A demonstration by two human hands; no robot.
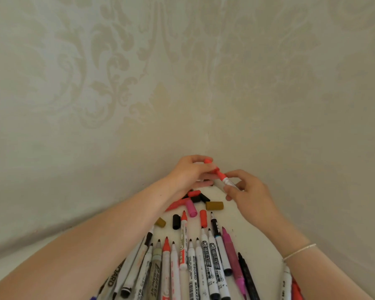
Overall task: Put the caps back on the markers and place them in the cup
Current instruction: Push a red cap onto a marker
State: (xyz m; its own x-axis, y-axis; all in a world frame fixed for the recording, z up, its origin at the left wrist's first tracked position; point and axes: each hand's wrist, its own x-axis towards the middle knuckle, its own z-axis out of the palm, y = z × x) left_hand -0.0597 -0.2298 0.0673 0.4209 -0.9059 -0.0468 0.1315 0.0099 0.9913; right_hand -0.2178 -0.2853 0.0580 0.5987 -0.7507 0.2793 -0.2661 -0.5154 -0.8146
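White tabletop – red-tipped white marker, red cap off

Wall: matt wallpaper, faint damask pattern, cloth-like weave. Below wall, table: smooth matt off-white. On table, loose caps: smooth plastic, slight sheen. Nearer than the caps, markers: glossy white plastic barrels, printed labels. Bracelet: thin, pale, material unclear.

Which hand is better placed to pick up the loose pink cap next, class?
Left. The left hand hovers just above the pink cap, gripping only a red cap. The right hand holds the red marker and sits farther right.
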